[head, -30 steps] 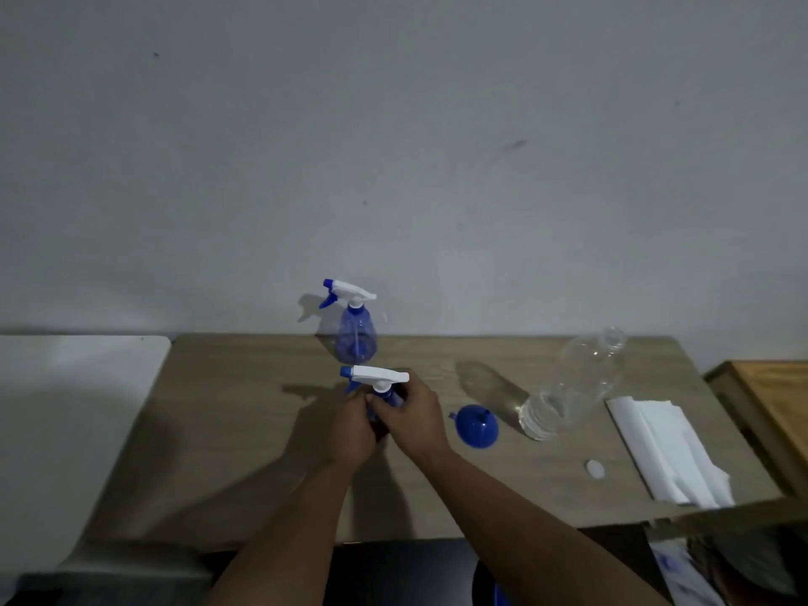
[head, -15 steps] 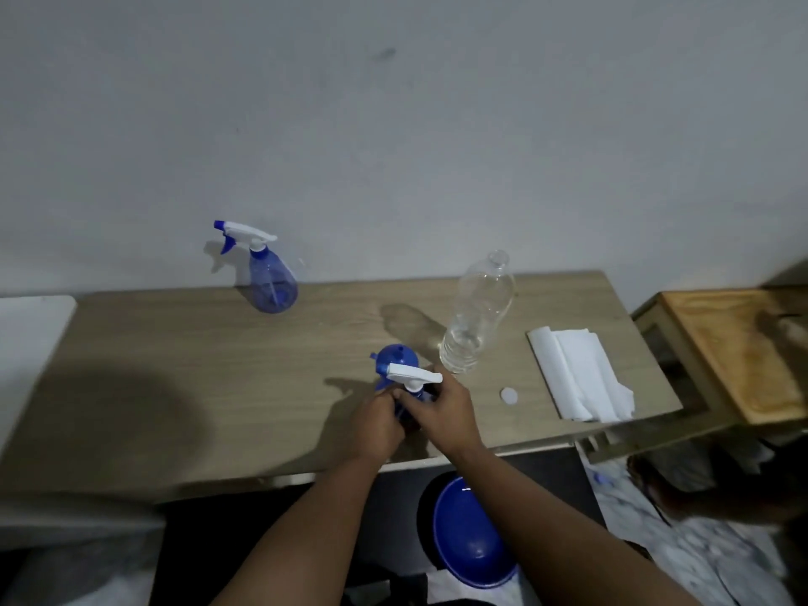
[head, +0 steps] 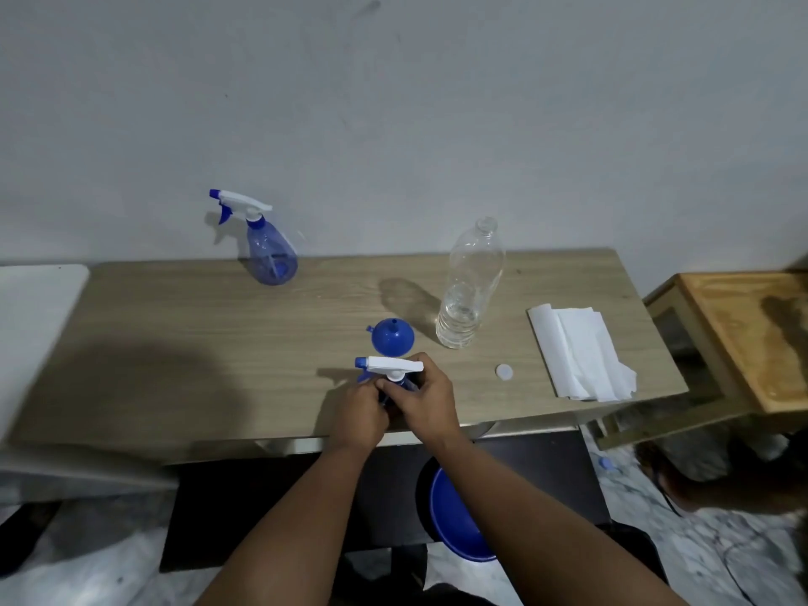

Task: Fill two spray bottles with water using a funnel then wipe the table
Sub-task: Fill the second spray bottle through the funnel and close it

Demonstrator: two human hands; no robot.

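Observation:
A blue spray bottle with a white trigger head [head: 389, 366] stands near the front edge of the wooden table [head: 183, 343]. My left hand [head: 359, 414] grips its body, which is mostly hidden. My right hand [head: 425, 398] curls round its neck just under the head. A blue funnel [head: 392, 337] lies mouth-down right behind it. The second spray bottle [head: 270, 249] stands at the back left by the wall. A clear uncapped water bottle [head: 470, 286], holding a little water, stands to the right of the funnel. Folded white paper towels [head: 577, 352] lie at the right end.
A small white cap [head: 503, 372] lies between the water bottle and the towels. A blue bowl [head: 454, 524] sits below the table's front edge. A wooden stand [head: 743, 334] is at the right and a white surface [head: 30, 325] at the left.
The camera view has tilted down and shifted. Both hands stay on the near spray bottle, which now stands closer to the front edge, in front of the funnel.

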